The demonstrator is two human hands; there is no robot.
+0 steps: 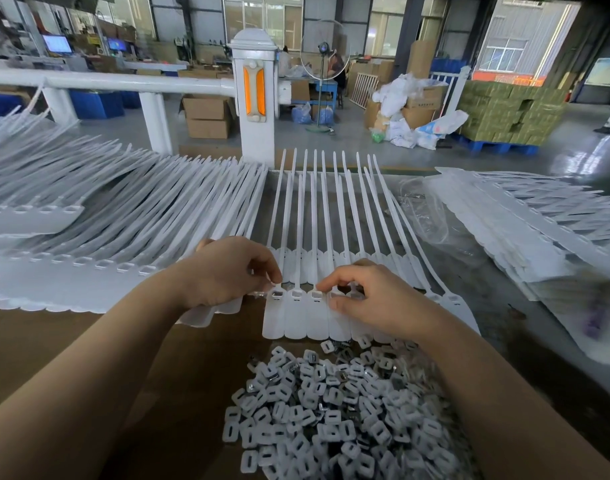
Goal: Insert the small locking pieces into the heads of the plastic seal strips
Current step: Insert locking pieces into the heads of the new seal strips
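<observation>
It was a factory floor, a large hall with a polished concrete floor [580, 157], steel columns and tall windows [262, 19]. Open cardboard boxes [206, 116] sat on the floor, and a stack of green cartons [504, 109] stood on a blue pallet [497, 147]. Blue bins [95, 103] lined the left side beyond a white rail [106, 81]. A standing fan [324, 53] and lit computer screens [57, 44] stood further back. On the work table [54, 341] lay sheets of white plastic strips [140, 216] and a heap of small plastic pieces [331, 410], goods made in bulk.
</observation>
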